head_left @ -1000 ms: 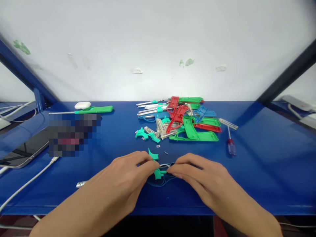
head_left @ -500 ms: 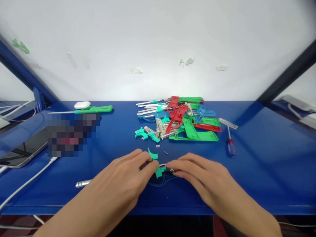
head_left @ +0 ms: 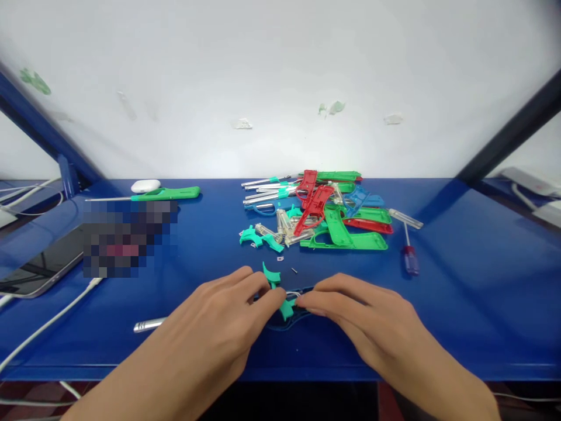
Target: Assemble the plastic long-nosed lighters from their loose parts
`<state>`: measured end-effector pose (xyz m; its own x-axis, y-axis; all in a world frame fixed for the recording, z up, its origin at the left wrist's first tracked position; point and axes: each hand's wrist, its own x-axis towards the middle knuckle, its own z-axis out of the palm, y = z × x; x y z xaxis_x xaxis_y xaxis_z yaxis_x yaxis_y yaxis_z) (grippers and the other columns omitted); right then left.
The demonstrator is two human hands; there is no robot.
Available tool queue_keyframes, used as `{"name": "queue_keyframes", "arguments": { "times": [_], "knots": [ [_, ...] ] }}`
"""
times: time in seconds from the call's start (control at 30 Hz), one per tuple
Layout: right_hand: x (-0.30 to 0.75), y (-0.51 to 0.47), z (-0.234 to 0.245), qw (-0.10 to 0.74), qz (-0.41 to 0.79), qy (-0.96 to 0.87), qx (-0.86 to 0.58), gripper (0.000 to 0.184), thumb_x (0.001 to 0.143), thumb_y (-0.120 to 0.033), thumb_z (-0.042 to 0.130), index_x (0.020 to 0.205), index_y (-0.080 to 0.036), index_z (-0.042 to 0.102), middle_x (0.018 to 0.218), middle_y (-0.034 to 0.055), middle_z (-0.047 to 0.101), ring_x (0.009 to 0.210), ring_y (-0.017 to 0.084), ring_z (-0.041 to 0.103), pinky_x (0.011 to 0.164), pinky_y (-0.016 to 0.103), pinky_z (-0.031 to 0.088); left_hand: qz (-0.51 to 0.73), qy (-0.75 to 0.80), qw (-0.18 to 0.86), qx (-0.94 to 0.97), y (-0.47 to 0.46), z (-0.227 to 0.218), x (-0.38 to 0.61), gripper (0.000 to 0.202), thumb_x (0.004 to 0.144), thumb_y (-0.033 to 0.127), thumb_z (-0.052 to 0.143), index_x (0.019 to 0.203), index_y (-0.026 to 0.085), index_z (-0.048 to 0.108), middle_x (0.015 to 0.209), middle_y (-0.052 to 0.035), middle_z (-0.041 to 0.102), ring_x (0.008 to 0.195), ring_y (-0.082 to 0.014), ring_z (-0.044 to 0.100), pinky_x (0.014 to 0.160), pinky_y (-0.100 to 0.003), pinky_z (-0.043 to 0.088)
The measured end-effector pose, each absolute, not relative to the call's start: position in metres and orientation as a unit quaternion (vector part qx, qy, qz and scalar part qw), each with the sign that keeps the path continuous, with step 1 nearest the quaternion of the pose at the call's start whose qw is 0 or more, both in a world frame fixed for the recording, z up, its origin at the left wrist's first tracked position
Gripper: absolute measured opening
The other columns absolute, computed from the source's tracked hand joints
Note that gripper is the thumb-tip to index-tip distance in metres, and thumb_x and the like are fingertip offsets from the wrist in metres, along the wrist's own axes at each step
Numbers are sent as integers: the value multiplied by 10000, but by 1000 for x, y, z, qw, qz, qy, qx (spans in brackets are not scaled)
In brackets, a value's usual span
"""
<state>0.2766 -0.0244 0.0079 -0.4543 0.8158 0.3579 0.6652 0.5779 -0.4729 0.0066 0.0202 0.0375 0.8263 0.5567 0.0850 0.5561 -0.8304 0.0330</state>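
Near the front edge of the blue worktop point(head_left: 464, 316), my left hand point(head_left: 223, 316) and right hand point(head_left: 372, 310) are close together, short of a heap of coloured casings point(head_left: 337, 228). Between them is a dark blue shell point(head_left: 286, 328), grasped by my left hand; my right fingertips are at its other end, too covered to tell whether they pinch anything. My left thumb touches a turquoise piece point(head_left: 287, 310) in the shell, and a tiny screw point(head_left: 294, 271) lies beyond.
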Motion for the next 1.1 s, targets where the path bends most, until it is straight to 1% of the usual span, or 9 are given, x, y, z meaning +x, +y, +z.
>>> {"name": "queue_keyframes", "arguments": {
  "times": [0.1,0.23,0.3,0.4,0.5,0.6,0.83,0.97,1.1],
  "knots": [
    [276,-23,9,289,137,-847,-425,514,1031,-4,425,1385,-345,575,1217,18,687,1037,153,710,905,256,580,69,289,-1,955,19,33,5,760,856,-70,453,1533,276,452,1293,-90,651,1163,-290,652,963,-457,595],
    [275,-22,10,308,150,-843,-414,521,1025,13,435,1382,-335,585,1221,12,683,1045,131,708,924,222,561,133,294,19,946,13,27,1,594,919,-45,415,1421,247,544,1129,-77,666,911,-237,684,741,-372,598],
    [274,-21,10,313,159,-838,-417,507,1027,12,458,1364,-342,593,1215,-2,683,1030,120,711,905,206,558,164,296,10,941,11,25,0,576,942,-38,405,1435,231,534,1124,-81,675,892,-232,692,687,-347,581],
    [273,-22,11,314,171,-834,-420,458,1048,-24,486,1349,-349,605,1201,-11,688,1019,116,720,884,198,560,209,291,-16,933,8,22,-1,515,974,-26,385,1412,186,553,1141,-96,706,983,-256,714,708,-357,596],
    [272,-23,13,319,170,-832,-420,404,1067,-63,495,1328,-345,621,1195,-10,694,1026,117,724,885,197,563,230,288,-17,929,7,22,2,437,984,-22,380,1295,166,623,1042,-78,722,860,-234,717,650,-344,592],
    [271,-23,14,325,166,-830,-421,384,1069,-70,500,1308,-337,636,1184,-9,701,1016,117,726,884,195,563,251,291,-7,923,7,21,7,394,984,-23,411,1240,163,645,992,-70,708,777,-211,690,604,-326,576],
    [270,-22,17,342,169,-828,-410,349,1070,-83,515,1269,-326,668,1156,-31,704,984,79,714,891,138,533,317,286,23,904,7,14,13,380,974,-54,456,1227,166,633,946,-42,676,769,-174,636,619,-290,540],
    [270,-23,17,349,174,-829,-401,370,1057,-50,514,1250,-321,678,1154,-45,710,992,61,718,911,111,511,344,296,43,890,5,11,15,288,1024,3,502,1197,188,639,950,-28,663,760,-153,624,627,-279,503],
    [270,-23,17,351,169,-830,-400,403,1038,-19,517,1237,-322,692,1142,-48,720,963,60,725,885,112,514,336,307,61,888,5,7,18,266,1033,19,515,1181,209,627,951,-15,647,749,-151,609,628,-292,469]
  ]
}}
